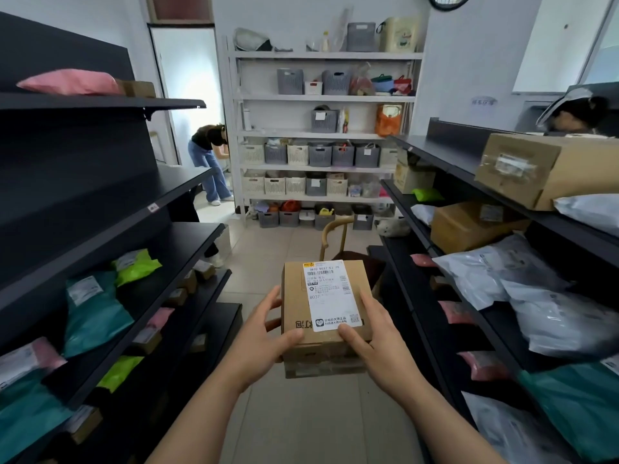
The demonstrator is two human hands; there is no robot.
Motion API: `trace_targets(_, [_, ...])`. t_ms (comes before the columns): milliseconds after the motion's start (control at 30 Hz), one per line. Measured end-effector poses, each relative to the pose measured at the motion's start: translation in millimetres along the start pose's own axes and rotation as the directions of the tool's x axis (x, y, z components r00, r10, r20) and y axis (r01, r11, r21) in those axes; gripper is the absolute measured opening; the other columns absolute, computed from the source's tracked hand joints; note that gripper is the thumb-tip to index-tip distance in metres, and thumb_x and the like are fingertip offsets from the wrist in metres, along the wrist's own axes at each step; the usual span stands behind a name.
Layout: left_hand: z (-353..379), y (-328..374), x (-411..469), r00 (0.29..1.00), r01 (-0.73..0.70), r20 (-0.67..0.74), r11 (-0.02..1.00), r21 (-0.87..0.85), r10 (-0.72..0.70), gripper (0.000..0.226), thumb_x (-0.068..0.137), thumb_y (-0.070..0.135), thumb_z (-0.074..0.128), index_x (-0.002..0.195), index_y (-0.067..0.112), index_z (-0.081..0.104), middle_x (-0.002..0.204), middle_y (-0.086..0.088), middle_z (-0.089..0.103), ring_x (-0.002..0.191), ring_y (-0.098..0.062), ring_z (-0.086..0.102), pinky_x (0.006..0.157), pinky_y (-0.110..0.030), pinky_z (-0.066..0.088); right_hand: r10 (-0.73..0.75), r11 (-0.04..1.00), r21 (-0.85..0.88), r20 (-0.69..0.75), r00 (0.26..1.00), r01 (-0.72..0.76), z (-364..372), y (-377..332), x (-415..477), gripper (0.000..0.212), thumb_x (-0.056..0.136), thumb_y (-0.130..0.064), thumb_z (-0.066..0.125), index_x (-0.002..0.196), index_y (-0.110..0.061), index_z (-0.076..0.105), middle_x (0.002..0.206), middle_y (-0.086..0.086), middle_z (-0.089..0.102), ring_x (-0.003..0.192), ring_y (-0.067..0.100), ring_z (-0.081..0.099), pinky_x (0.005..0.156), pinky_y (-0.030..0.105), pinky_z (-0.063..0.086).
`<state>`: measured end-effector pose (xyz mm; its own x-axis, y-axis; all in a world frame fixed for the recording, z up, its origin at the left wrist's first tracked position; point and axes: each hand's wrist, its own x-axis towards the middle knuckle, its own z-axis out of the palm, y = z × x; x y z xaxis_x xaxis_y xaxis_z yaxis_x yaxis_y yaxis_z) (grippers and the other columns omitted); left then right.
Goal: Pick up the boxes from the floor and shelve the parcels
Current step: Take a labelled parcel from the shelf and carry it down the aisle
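Note:
A small brown cardboard box [298, 296] with a white shipping label on top is held at chest height in the middle of the aisle. My left hand [264, 339] grips its left side with the thumb on the top face. My right hand [378, 339] grips its right side, thumb on the label's lower edge. Dark shelving runs along both sides: the left shelves [187, 202] hold teal, green and pink mailer bags, and the right shelves [445, 155] carry cardboard boxes and grey mailer bags.
A wooden chair [338, 239] stands in the aisle just beyond the box. A white rack [321, 97] of baskets fills the far wall. Another person [207, 162] bends over at the back left by a doorway. Tiled floor [301, 423] runs between the shelves.

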<state>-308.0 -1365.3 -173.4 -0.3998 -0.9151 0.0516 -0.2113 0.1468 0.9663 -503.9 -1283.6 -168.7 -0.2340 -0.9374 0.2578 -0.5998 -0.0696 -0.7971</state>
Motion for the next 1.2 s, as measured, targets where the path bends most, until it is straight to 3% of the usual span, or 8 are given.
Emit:
trace_targets(267, [-36, -16, 84, 1.0, -0.006, 0.006, 1.0, 0.025, 0.006, 0.08, 0.081, 0.022, 0.073, 0.142, 0.049, 0.03, 0.148, 0.014, 0.033, 0.131, -0.017, 0.04, 0.082, -0.046, 0.058, -0.013, 1.0, -0.003, 0.014, 1.0, 0.013, 31, 8, 87, 0.064, 0.092, -0.04, 0.056, 0.143, -0.05, 0.018, 0.144, -0.021, 0.032, 0.118, -0.005, 0.037, 0.096, 0.024, 0.038])
trace_targets(467, [-86, -14, 161, 0.999, -0.032, 0.001, 0.999, 0.019, 0.032, 0.078, 0.08, 0.023, 0.074, 0.141, 0.049, 0.032, 0.148, 0.014, 0.035, 0.13, -0.015, 0.043, 0.086, -0.042, 0.057, -0.048, 0.999, 0.013, 0.013, 0.999, 0.048, 58, -12, 170, 0.059, 0.092, -0.039, 0.056, 0.121, -0.069, 0.014, 0.131, -0.029, 0.033, 0.116, -0.005, 0.04, 0.098, 0.028, 0.04])
trace_targets(600, [-119, -9, 212, 0.998, -0.06, -0.012, 0.995, 0.082, 0.062, 0.079, 0.082, 0.022, 0.072, 0.143, 0.048, 0.029, 0.149, 0.015, 0.032, 0.131, -0.013, 0.041, 0.087, -0.034, 0.055, -0.047, 0.998, 0.034, -0.009, 0.999, 0.047, 82, -21, 226, 0.065, 0.092, -0.039, 0.057, 0.14, -0.056, 0.017, 0.145, -0.021, 0.032, 0.126, -0.001, 0.037, 0.103, 0.028, 0.038])
trace_targets(700, [-136, -13, 242, 0.997, -0.079, -0.011, 0.992, 0.096, 0.081, 0.079, 0.083, 0.022, 0.072, 0.144, 0.046, 0.028, 0.15, 0.013, 0.031, 0.127, -0.009, 0.04, 0.073, -0.018, 0.049, -0.044, 0.998, 0.035, -0.022, 0.999, 0.045, 97, -19, 258, 0.071, 0.091, -0.04, 0.057, 0.147, -0.048, 0.014, 0.151, -0.018, 0.029, 0.13, 0.0, 0.035, 0.106, 0.028, 0.037])
trace_targets(833, [-152, -25, 272, 0.997, -0.071, -0.012, 0.994, 0.08, 0.073, 0.079, 0.083, 0.021, 0.072, 0.144, 0.045, 0.029, 0.149, 0.014, 0.032, 0.122, -0.007, 0.041, 0.065, -0.014, 0.047, -0.037, 0.999, 0.035, -0.014, 0.999, 0.037, 115, -17, 290, 0.071, 0.092, -0.038, 0.058, 0.147, -0.046, 0.014, 0.151, -0.016, 0.029, 0.127, -0.001, 0.035, 0.105, 0.029, 0.036])
trace_targets(933, [-163, -33, 293, 0.997, -0.07, -0.02, 0.996, 0.06, 0.071, 0.08, 0.082, 0.021, 0.073, 0.144, 0.046, 0.029, 0.149, 0.015, 0.032, 0.126, -0.008, 0.041, 0.072, -0.017, 0.05, -0.044, 0.998, 0.036, -0.005, 0.999, 0.045, 126, -16, 312, 0.071, 0.092, -0.036, 0.058, 0.147, -0.044, 0.014, 0.149, -0.016, 0.031, 0.121, -0.005, 0.033, 0.102, 0.025, 0.035])
trace_targets(1067, [-178, -38, 322, 0.995, -0.063, -0.07, 0.997, 0.055, 0.067, 0.081, 0.081, 0.021, 0.074, 0.143, 0.048, 0.03, 0.149, 0.014, 0.035, 0.131, -0.012, 0.042, 0.09, -0.037, 0.055, -0.066, 0.997, 0.044, 0.017, 0.998, 0.065, 139, -14, 352, 0.071, 0.093, -0.036, 0.057, 0.148, -0.041, 0.014, 0.143, -0.02, 0.03, 0.119, -0.006, 0.03, 0.1, 0.022, 0.033])
trace_targets(1200, [-193, -39, 354, 0.989, -0.062, -0.136, 0.997, 0.036, 0.066, 0.079, 0.081, 0.019, 0.073, 0.141, 0.05, 0.031, 0.147, 0.014, 0.038, 0.131, -0.013, 0.043, 0.086, -0.046, 0.057, -0.125, 0.991, 0.061, 0.067, 0.99, 0.121, 152, -9, 403, 0.07, 0.093, -0.038, 0.056, 0.148, -0.042, 0.013, 0.131, -0.024, 0.028, 0.118, -0.006, 0.03, 0.092, 0.015, 0.03])
